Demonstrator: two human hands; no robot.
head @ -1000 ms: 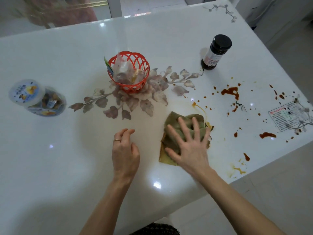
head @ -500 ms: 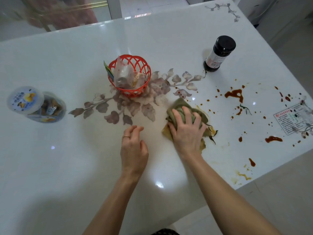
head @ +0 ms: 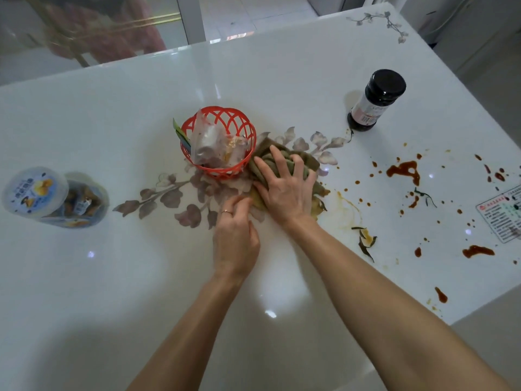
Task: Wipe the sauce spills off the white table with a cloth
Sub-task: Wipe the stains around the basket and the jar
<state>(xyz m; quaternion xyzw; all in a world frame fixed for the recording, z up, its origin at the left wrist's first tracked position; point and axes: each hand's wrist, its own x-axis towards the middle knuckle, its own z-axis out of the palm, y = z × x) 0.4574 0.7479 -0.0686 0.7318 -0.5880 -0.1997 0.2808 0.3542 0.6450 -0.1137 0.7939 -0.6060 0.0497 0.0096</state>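
The olive-green cloth (head: 306, 162) lies bunched on the white table (head: 141, 277), right against the red basket. My right hand (head: 284, 187) grips it from above, fingers dug into its folds. My left hand (head: 235, 235) rests on the table with loosely curled fingers, its tips at the cloth's near-left edge. Reddish-brown sauce spills lie to the right: a large blot (head: 403, 170), a streak (head: 478, 251) and a drop (head: 441, 294) near the table edge. A yellowish smear (head: 349, 204) and green scraps (head: 366, 241) lie just right of the cloth.
A red lattice basket (head: 220, 111) holding packets stands left of the cloth. A dark capped bottle (head: 377, 100) is at the back right. A plastic jar (head: 53, 196) lies at far left. A printed sticker (head: 504, 215) sits by the right edge.
My right hand has pushed the cloth away and left toward the basket, bunching it up. My left hand has slid forward to the cloth's edge.
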